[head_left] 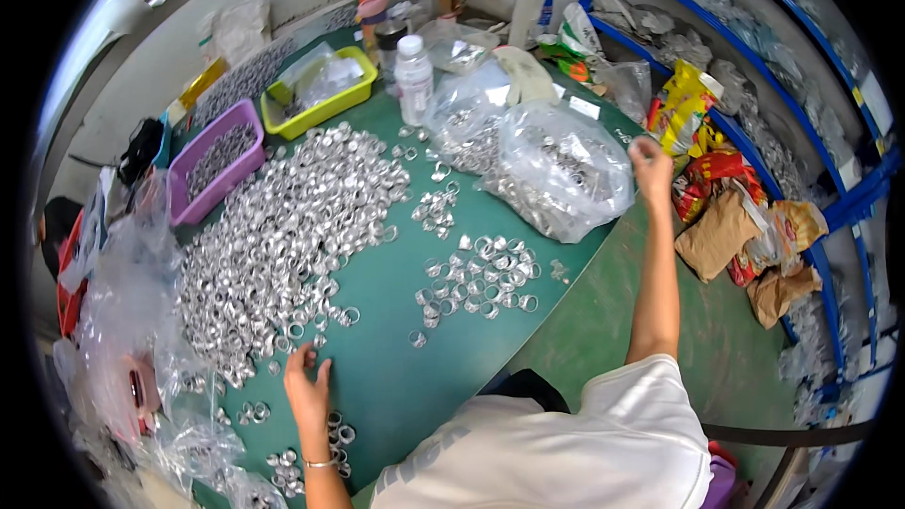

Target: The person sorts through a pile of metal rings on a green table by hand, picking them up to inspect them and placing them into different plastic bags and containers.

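Evidently, silver rings (pixel 292 236) heaped on the green table (pixel 391 358) are best picked singly from the pile's near edge, where the left hand's (pixel 307 388) fingers stand parted; the right hand (pixel 650 168), fingers curled, is beside a clear plastic bag (pixel 566 170), its grip indeterminable.

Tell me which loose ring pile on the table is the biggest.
The broad heap beside the purple bin, its lower edge near the left hand. It covers far more area than the clusters to its right or any other loose group.

Too small to tell: whether the right hand (pixel 650 162) holds anything, and patterns on the silver rings (pixel 300 217)
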### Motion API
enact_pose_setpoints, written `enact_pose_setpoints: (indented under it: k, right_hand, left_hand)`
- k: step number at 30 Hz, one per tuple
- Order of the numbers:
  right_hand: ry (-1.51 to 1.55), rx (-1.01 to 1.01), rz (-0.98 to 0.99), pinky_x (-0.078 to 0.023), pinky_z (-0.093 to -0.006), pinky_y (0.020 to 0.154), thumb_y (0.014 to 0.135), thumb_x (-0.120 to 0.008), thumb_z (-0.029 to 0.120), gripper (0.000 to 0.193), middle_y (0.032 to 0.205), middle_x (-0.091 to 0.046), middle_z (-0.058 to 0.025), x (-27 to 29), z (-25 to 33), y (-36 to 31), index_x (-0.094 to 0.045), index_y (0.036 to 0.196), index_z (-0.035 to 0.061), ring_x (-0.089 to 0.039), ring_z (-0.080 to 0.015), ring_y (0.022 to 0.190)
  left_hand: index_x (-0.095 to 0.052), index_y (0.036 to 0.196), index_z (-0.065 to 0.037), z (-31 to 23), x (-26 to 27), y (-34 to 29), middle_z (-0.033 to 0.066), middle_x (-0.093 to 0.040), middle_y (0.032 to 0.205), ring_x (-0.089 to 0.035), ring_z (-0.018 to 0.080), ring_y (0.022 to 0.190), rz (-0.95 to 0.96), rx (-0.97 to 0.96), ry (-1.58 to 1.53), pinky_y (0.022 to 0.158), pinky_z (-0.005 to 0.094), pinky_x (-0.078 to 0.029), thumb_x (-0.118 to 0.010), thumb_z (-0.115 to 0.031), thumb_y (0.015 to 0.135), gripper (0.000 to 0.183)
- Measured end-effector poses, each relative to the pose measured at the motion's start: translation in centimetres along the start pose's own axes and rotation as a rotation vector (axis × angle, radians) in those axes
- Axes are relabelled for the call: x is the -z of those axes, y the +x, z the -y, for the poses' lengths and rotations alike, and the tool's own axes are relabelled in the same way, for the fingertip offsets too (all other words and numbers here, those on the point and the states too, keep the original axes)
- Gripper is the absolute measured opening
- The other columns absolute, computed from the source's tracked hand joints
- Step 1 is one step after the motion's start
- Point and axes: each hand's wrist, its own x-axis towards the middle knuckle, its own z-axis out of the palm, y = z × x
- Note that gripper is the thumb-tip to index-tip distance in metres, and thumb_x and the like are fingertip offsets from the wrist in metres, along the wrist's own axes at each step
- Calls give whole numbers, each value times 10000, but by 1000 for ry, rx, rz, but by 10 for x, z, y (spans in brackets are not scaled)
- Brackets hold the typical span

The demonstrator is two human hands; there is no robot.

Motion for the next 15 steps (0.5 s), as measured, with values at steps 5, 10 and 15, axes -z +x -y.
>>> enact_pose_setpoints:
  k: [5,10,15]
  right_hand:
    - [-307,-196,139,-499,-440,807,788,-606,99,230,993,-657,-186,-48,-46,-8,-640,1014,76,-628,-369,953]
    - [-560,-25,153,-482,-460,829,797,-528,89,242,1054,-640,-184,-67,-99,-5,-623,1016,52,-613,-364,957]
    - [-166,36,-309,-488,-362,805,858,-632,192,269,991,-673,-173,-17,-46,-10,-659,1008,-30,-634,-277,874]
  left_hand:
    - [-614,1073,17,15,4,-13,104,-638,844,-588,194,752,-60,22,52,702,317,-487,-745,7,690,406]
    - [-592,1095,25,11,5,-10,162,-644,954,-629,270,865,-25,81,61,789,364,-496,-744,-15,705,420]
    - [-561,1146,4,-7,8,-9,176,-613,1009,-612,309,903,-35,76,103,807,384,-488,-733,-68,735,451]
